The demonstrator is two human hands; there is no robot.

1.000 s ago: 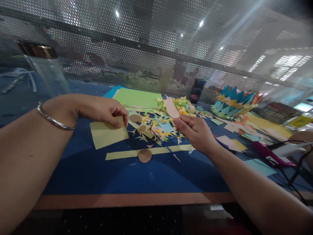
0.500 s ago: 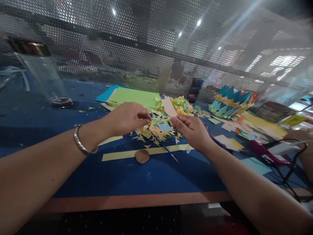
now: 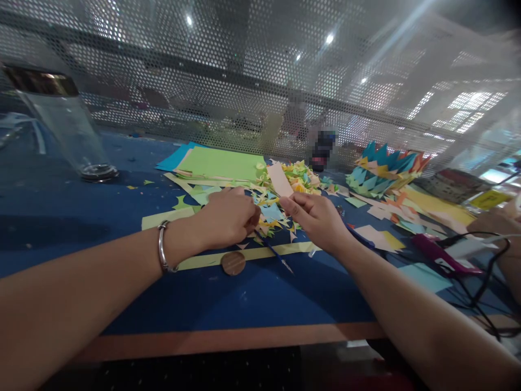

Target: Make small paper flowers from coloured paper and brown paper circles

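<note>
My right hand (image 3: 321, 220) pinches a pale pink paper strip (image 3: 280, 180) between thumb and fingers, holding it tilted above a heap of cut paper scraps (image 3: 271, 212). My left hand (image 3: 232, 217), with a silver bangle on its wrist, is low over the left side of that heap. Its fingers are curled together beside the upper end of a slim blue pen-like stick (image 3: 277, 254); whether they grip it is hidden. A long pale yellow paper strip (image 3: 260, 251) lies in front of the hands, with a round brown disc (image 3: 233, 263) on it.
Green and blue paper sheets (image 3: 223, 163) are stacked behind my left hand. A glass bottle (image 3: 73, 125) stands at the left, and a spiky paper crown (image 3: 378, 171) at the back right. Further right are a magenta device (image 3: 439, 255), cables and another person's arm (image 3: 499, 239).
My left hand has come down and right, towards the scraps and the blue stick, and its fingers have curled in. My right hand stays nearly in place with the pink paper strip.
</note>
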